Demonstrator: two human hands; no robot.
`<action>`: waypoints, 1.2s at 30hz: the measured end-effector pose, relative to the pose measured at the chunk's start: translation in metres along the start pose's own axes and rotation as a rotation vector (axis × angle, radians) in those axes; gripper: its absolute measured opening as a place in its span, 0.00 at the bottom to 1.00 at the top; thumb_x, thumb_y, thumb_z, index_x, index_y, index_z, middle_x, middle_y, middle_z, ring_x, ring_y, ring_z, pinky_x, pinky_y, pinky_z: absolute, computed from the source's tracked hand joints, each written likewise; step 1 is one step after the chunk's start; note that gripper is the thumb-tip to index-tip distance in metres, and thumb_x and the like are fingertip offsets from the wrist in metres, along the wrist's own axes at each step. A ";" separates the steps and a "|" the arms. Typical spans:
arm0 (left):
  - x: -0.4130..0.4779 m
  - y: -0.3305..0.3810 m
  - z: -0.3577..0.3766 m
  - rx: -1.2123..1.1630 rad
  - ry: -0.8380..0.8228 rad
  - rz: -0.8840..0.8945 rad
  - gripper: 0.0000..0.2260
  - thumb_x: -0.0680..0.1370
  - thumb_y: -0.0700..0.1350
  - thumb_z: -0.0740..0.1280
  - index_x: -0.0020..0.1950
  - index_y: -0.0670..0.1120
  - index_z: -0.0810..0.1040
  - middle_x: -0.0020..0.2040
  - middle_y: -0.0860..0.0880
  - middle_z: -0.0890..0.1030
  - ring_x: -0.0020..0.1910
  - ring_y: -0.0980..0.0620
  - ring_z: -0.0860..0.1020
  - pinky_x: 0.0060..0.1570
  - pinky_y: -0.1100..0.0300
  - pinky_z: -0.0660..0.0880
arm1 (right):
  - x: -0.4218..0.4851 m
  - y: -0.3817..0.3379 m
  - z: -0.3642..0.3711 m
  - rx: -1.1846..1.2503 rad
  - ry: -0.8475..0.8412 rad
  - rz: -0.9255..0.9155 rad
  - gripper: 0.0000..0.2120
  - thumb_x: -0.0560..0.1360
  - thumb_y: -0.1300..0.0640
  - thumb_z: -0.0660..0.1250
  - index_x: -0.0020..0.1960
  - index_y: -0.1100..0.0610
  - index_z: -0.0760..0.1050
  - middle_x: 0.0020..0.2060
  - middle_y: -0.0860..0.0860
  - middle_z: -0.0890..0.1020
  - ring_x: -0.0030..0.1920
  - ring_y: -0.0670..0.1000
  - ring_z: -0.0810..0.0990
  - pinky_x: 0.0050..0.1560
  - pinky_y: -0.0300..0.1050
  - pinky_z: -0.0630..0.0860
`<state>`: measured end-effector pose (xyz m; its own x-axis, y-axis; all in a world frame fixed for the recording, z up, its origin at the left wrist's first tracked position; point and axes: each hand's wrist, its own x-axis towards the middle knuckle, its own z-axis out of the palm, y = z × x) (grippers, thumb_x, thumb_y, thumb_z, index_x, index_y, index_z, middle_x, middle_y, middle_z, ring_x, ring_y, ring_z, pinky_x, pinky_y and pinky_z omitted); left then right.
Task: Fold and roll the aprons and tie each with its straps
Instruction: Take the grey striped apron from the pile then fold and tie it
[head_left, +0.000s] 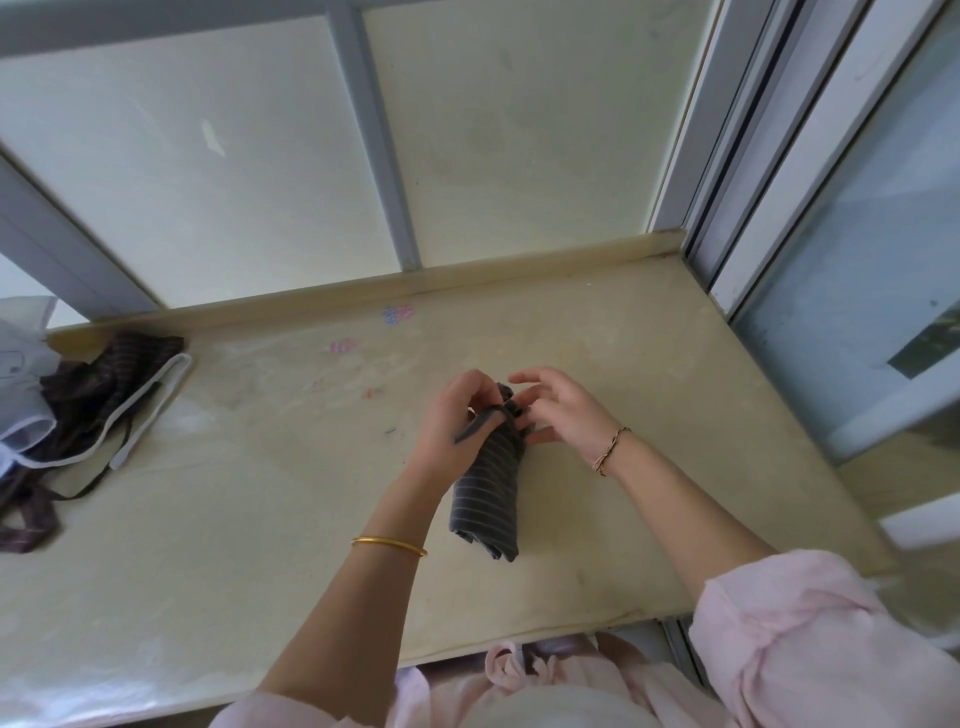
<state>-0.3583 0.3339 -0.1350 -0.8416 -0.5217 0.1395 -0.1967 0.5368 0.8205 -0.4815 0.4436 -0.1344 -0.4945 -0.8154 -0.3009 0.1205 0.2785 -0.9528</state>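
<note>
pink sleeves (810, 649) of mine fill the bottom edge, nearest of all. at the far left of the frame a heap of unrolled aprons (104, 384), dark with thin stripes, lies on the table (260, 519), a pale strap (150, 410) looping out of it. toward the middle, my left hand (457, 421), gold bangle (388, 544) on the wrist, has its fingers curled, pinching the grey strap (475, 428) against the upper end of the rolled apron (488, 493). that roll, grey with fine stripes, lies in the centre of the frame, pointing away from me, its lower end on the table. just right of it, my right hand (566, 410) has its fingers spread and loose, tips touching the roll's upper end; whether they catch any strap i cannot tell. i judge the cloth light and soft, likely to spring open if let go, and the strap thin and limp. best to take the strap close to the roll and pin the bundle where it crosses. a window frame (737, 218) closes the right side.
</note>
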 end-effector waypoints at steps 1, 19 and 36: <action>0.000 0.001 0.000 -0.001 0.002 0.004 0.11 0.74 0.35 0.67 0.42 0.51 0.71 0.42 0.50 0.77 0.43 0.51 0.76 0.43 0.62 0.74 | 0.000 0.001 0.000 -0.061 -0.043 -0.016 0.15 0.75 0.71 0.58 0.52 0.53 0.75 0.44 0.51 0.78 0.43 0.50 0.79 0.48 0.49 0.79; -0.008 0.017 -0.020 -0.158 0.003 -0.278 0.08 0.78 0.39 0.65 0.44 0.46 0.82 0.43 0.52 0.82 0.44 0.58 0.79 0.44 0.70 0.75 | -0.008 0.004 -0.013 0.192 -0.126 0.085 0.23 0.81 0.57 0.55 0.27 0.58 0.64 0.34 0.53 0.78 0.37 0.50 0.76 0.40 0.44 0.72; -0.016 0.010 -0.020 -0.822 0.260 -0.557 0.17 0.76 0.34 0.55 0.27 0.44 0.64 0.38 0.40 0.81 0.42 0.48 0.81 0.45 0.57 0.75 | 0.001 0.022 0.002 -0.078 0.208 0.304 0.17 0.72 0.61 0.64 0.25 0.57 0.69 0.24 0.52 0.74 0.29 0.51 0.72 0.30 0.40 0.70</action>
<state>-0.3369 0.3338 -0.1182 -0.5822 -0.7376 -0.3421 -0.0385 -0.3953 0.9178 -0.4774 0.4479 -0.1560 -0.6113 -0.5717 -0.5472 0.2265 0.5362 -0.8131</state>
